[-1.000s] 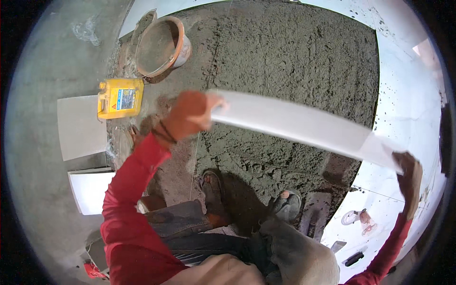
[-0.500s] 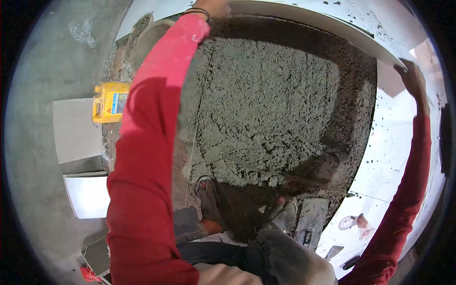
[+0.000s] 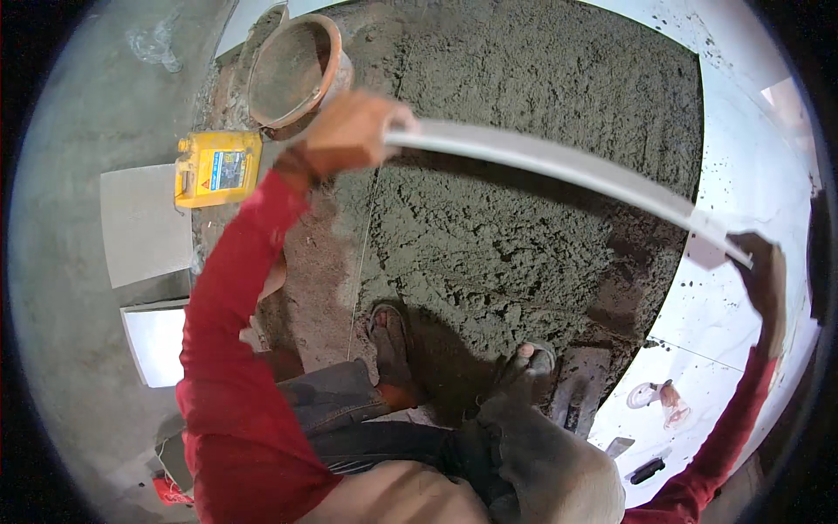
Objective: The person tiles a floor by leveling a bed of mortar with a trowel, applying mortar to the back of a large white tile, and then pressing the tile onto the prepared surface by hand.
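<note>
A long pale straightedge (image 3: 559,166) spans the wet grey mortar bed (image 3: 489,253), bowed by the lens. My left hand (image 3: 353,131), somewhat blurred, is wrapped round its left end. At the other end, over the white tiles on the right, my right hand (image 3: 761,271) grips it with the fingers closed over the top. Mortar on the far side of the bar looks flatter; nearer my feet it is lumpy. Whether the bar's underside touches the mortar cannot be made out.
A round tub (image 3: 297,74) and a yellow jerrycan (image 3: 223,170) stand at the left, beside loose tile pieces (image 3: 148,227). White tiles (image 3: 698,332) border the right side. A flat grey trowel (image 3: 580,384) lies by my right foot (image 3: 534,358); a black-handled tool (image 3: 648,472) lies on the tiles.
Both hands have drawn the straightedge from the far edge of the mortar toward me. The tub, mostly hidden behind my left arm before, now shows.
</note>
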`<state>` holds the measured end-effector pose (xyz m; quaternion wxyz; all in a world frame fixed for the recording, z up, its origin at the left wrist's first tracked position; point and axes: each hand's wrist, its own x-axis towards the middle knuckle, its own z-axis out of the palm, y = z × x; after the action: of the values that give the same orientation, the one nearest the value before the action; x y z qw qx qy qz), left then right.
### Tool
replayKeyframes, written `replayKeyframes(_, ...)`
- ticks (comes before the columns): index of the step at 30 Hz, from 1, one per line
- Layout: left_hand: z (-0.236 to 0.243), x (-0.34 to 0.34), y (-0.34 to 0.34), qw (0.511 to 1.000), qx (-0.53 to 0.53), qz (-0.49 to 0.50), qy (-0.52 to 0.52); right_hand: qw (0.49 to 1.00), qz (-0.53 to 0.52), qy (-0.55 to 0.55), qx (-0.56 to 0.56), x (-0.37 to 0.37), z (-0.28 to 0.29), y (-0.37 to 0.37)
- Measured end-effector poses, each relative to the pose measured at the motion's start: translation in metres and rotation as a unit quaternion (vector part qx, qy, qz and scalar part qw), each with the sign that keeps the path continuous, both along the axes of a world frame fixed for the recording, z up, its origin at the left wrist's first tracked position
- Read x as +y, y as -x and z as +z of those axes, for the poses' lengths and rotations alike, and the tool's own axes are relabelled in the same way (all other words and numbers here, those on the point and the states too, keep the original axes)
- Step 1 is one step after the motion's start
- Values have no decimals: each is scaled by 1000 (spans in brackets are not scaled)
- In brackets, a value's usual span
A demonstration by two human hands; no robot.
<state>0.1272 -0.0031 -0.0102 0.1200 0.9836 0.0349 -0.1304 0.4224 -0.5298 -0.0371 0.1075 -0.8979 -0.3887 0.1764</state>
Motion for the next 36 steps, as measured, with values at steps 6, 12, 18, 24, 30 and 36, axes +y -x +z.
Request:
replayKeyframes(6, 12, -71, 115, 998, -48, -7, 41, 1000, 18, -16, 11, -32, 17, 93)
replayKeyframes(12, 25, -59, 62, 998, 37, -41, -17, 997, -57, 42, 10, -46, 48, 88)
replayKeyframes(18, 6, 16, -57, 956, -221, -106, -162, 988, -22, -2, -151, 5, -28, -72)
replayKeyframes(24, -21, 17, -91, 989, -108, 37, -90, 985, 26, 16, -170, 78, -42, -91)
replayKeyframes(30, -23, 4, -56, 992, -103, 23, -65, 993, -2, 22, -116, 73, -41, -42)
replayKeyframes(36, -19, -4, 41, 998, -48, -16, -41, 997, 18, 36, -61, 59, -10, 75)
